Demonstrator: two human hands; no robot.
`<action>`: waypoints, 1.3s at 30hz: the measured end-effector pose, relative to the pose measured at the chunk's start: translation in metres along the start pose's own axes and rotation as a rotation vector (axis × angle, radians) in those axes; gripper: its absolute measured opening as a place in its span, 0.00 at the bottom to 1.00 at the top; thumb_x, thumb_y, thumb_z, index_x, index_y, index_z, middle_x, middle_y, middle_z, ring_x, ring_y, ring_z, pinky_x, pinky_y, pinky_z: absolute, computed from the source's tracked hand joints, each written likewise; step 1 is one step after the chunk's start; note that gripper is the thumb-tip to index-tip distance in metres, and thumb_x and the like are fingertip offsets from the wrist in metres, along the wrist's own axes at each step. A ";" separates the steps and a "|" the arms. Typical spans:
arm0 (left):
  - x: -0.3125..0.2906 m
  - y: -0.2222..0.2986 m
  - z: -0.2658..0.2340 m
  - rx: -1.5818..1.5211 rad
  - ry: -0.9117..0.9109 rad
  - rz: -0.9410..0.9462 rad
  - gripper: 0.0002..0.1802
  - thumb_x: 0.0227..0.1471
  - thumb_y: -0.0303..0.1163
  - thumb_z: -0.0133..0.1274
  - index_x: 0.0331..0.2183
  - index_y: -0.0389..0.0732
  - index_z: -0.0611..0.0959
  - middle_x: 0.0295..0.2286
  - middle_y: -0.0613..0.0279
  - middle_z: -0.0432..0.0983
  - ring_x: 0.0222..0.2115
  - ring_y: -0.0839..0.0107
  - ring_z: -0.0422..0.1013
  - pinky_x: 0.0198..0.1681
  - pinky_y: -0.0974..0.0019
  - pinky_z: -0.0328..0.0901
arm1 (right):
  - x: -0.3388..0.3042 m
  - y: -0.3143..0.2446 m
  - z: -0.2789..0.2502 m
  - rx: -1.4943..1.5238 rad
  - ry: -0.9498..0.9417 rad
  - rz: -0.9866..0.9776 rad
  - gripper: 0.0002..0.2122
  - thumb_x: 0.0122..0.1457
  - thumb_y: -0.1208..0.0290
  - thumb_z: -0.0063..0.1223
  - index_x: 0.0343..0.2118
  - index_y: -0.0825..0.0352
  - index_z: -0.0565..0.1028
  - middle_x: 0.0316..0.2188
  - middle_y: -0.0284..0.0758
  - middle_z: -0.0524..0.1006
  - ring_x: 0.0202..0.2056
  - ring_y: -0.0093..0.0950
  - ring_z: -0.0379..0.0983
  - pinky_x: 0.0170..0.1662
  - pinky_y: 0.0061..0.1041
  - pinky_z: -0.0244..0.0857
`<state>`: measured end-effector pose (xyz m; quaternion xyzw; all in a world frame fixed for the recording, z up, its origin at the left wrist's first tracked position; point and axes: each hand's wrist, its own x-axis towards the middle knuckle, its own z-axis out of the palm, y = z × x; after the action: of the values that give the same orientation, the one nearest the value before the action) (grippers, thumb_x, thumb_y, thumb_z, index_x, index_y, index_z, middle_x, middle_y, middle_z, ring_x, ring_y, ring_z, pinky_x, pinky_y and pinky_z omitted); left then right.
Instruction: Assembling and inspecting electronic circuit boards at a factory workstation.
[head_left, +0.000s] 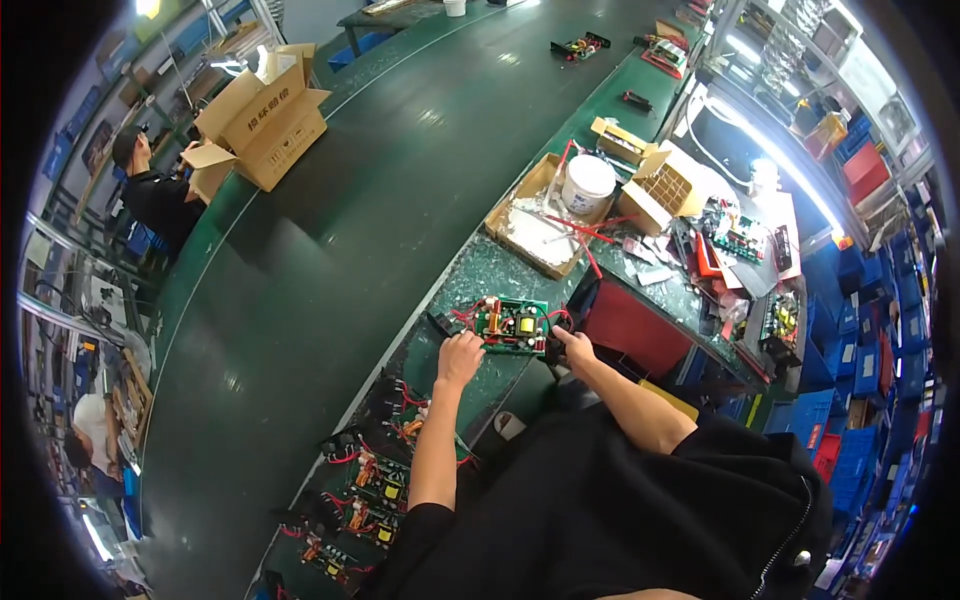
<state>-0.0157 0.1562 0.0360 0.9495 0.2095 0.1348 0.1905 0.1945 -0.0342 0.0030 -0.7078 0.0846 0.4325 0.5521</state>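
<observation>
A green circuit board [513, 326] with a yellow-wrapped transformer, coils and red wires lies at the edge of the green bench, between my two hands. My left hand [462, 357] is closed on its near left corner, beside a black end piece [441, 324]. At the other end, my right hand [573, 346] has its fingers closed on a dark end piece [562, 322] joined to the board by red wires. The undersides of the fingers are hidden.
Several similar circuit boards [380, 480] line the bench by my left forearm. A conveyor belt [400, 150] runs past on the left, with a carton [268, 130] and a person [160, 195] beyond. Ahead stand a cardboard tray [540, 255], a white tub [588, 183] and red tools [585, 228].
</observation>
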 end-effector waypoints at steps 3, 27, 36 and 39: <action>-0.002 -0.009 0.006 -0.002 -0.007 0.013 0.07 0.45 0.34 0.61 0.28 0.45 0.81 0.28 0.64 0.74 0.33 0.63 0.73 0.37 0.58 0.67 | 0.000 0.003 0.005 0.002 0.014 -0.026 0.23 0.51 0.56 0.67 0.41 0.68 0.71 0.32 0.35 0.76 0.27 0.25 0.71 0.23 0.23 0.61; 0.011 -0.054 0.036 -0.291 0.128 -1.060 0.15 0.45 0.37 0.53 0.27 0.33 0.85 0.36 0.36 0.78 0.40 0.37 0.74 0.46 0.47 0.70 | 0.013 -0.078 -0.016 -0.314 -0.466 0.113 0.10 0.57 0.65 0.55 0.38 0.64 0.76 0.26 0.30 0.77 0.25 0.29 0.76 0.28 0.30 0.73; 0.010 0.047 -0.076 -0.548 0.586 -1.324 0.25 0.39 0.36 0.55 0.36 0.25 0.72 0.33 0.33 0.77 0.37 0.38 0.74 0.42 0.46 0.69 | -0.051 -0.135 -0.005 -0.366 -0.449 -0.072 0.09 0.57 0.69 0.58 0.34 0.70 0.75 0.25 0.32 0.76 0.24 0.24 0.72 0.27 0.24 0.66; -0.029 0.065 -0.114 -0.532 0.554 -1.271 0.26 0.38 0.35 0.56 0.37 0.25 0.72 0.32 0.33 0.77 0.37 0.40 0.74 0.41 0.46 0.69 | -0.078 -0.150 0.007 -0.454 -0.897 -0.212 0.09 0.57 0.69 0.58 0.33 0.71 0.74 0.25 0.30 0.75 0.24 0.22 0.71 0.27 0.23 0.65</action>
<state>-0.0571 0.1237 0.1593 0.4980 0.7194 0.2794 0.3954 0.2327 0.0002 0.1636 -0.5592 -0.3290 0.6428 0.4073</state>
